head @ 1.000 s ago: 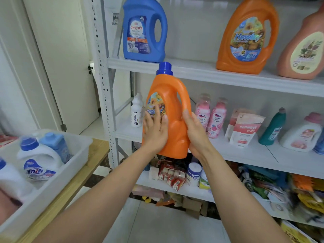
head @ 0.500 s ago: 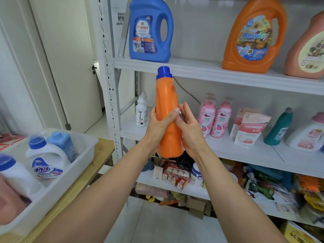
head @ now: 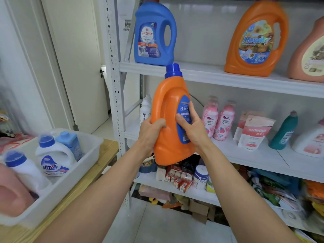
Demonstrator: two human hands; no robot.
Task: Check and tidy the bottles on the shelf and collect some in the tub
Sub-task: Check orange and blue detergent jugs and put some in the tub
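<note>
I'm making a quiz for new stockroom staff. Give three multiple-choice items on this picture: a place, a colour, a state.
1. Where is the blue bottle? A) top shelf B) floor C) bottom shelf
2. The cap of the held orange bottle is: A) white B) blue C) pink
3. The held bottle is: A) gripped by both hands, off the shelf B) in one hand C) standing untouched
Answers: 1 A, it stands at the top shelf's left end; 2 B, the cap is blue; 3 A, left hand and right hand both wrap it in mid-air.
</note>
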